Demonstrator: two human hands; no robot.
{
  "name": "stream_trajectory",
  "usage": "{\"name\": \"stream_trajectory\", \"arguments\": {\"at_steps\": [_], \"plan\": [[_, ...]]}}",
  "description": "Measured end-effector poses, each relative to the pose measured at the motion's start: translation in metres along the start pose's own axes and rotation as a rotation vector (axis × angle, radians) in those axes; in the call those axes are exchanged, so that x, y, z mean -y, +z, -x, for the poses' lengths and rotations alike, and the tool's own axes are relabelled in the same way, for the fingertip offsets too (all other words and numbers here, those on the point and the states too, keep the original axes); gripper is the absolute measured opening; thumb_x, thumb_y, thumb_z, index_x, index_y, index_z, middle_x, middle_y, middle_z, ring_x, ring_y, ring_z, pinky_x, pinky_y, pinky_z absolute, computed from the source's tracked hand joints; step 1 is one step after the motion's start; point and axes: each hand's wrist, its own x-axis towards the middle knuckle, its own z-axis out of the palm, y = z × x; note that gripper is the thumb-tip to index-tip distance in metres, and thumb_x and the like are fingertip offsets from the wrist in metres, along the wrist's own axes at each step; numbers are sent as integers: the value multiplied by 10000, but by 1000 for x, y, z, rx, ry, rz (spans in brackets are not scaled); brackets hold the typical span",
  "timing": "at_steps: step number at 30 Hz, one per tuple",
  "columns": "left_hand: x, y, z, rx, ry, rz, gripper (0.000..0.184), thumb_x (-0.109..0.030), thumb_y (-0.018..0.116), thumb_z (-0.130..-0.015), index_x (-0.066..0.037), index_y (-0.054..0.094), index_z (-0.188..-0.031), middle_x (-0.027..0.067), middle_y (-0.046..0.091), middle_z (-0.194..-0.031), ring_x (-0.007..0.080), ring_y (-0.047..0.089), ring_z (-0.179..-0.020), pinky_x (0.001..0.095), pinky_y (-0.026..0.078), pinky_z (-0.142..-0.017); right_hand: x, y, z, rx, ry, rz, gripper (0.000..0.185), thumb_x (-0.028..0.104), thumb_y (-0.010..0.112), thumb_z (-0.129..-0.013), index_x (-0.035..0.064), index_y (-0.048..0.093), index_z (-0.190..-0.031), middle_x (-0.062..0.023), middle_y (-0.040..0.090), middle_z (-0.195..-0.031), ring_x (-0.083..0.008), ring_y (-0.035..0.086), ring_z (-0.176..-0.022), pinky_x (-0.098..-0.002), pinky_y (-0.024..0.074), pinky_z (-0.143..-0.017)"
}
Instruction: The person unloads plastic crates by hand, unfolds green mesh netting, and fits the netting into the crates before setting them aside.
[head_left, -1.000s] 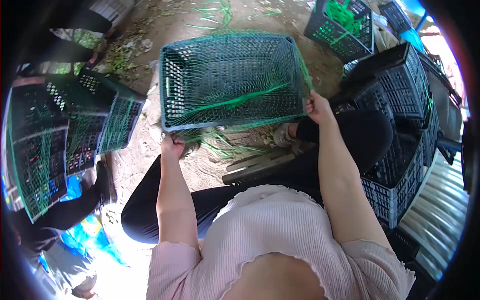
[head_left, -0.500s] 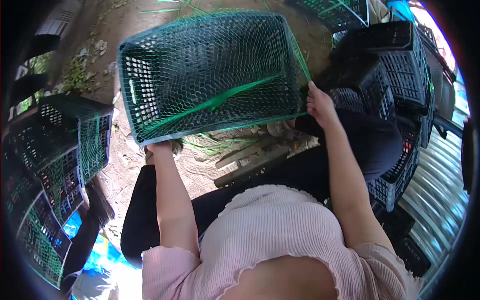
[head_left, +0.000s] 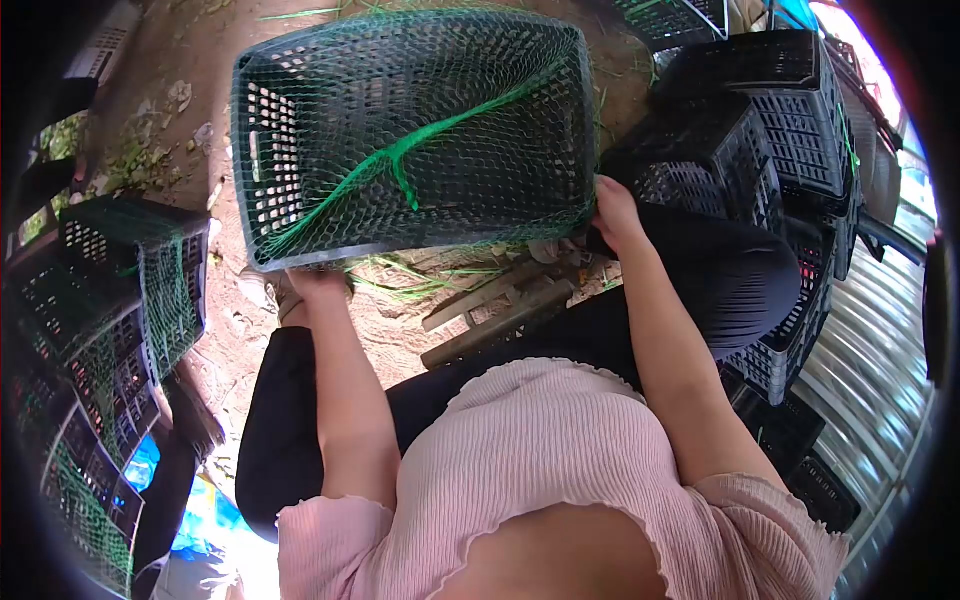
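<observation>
A black plastic crate (head_left: 440,232) is tilted before me, its opening covered by green netting (head_left: 500,160). A gathered strand of the netting runs slantwise over the opening, with a knotted tail (head_left: 405,180) hanging from its middle. My left hand (head_left: 317,284) grips the crate from below at its near left corner, the fingers hidden under the rim. At the near right corner, my right hand (head_left: 616,212) is closed on the crate's side, where the net's edge wraps round; its fingertips are partly hidden.
Netted black crates (head_left: 172,290) are stacked at my left. More dark crates (head_left: 790,120) stand at my right, beside a corrugated metal sheet (head_left: 870,370). A wooden piece (head_left: 500,320) and green strands (head_left: 410,285) lie on the dirt floor between my feet.
My right hand, which was pulling the net outward at the right, has moved in against the crate's corner. The gathered strand has shifted upward, and its tail now hangs free.
</observation>
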Motion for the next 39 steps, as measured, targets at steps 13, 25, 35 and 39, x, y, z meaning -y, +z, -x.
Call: {"name": "stream_trajectory", "arguments": {"at_steps": [13, 25, 35, 39], "plan": [[88, 22, 108, 257, -444, 135, 198, -306, 449, -844, -113, 488, -841, 74, 536, -899, 223, 464, -920, 506, 281, -908, 28, 14, 70, -158, -295, -142, 195, 216, 446, -850, 45, 446, -946, 2, 477, -664, -93, 473, -576, -244, 416, -505], [116, -22, 44, -116, -504, 49, 241, -248, 315, -867, -87, 496, -862, 87, 542, -970, 261, 472, -1006, 456, 340, -875, -61, 0, -28, -190, 81, -153, 225, 259, 406, -848, 79, 457, -974, -59, 454, -639, -192, 463, -548, -322, 346, -445], [-114, -20, -46, -232, -354, -920, 253, -285, 464, -798, -127, 549, -976, 48, 555, -884, 182, 505, -748, 410, 445, -717, 18, -19, -176, 154, 36, 220, 265, 300, 435, -818, 109, 556, -956, -7, 515, -723, -146, 468, -605, -277, 370, -530], [-161, 85, -82, -174, -123, -1180, 360, -355, 430, -796, -158, 483, -1094, 1, 521, -976, 126, 473, -876, 309, 381, -700, 154, 47, -163, 80, -452, 254, 440, 457, 404, -827, 110, 547, -1055, -4, 527, -759, -114, 455, -675, -258, 375, -613]]}}
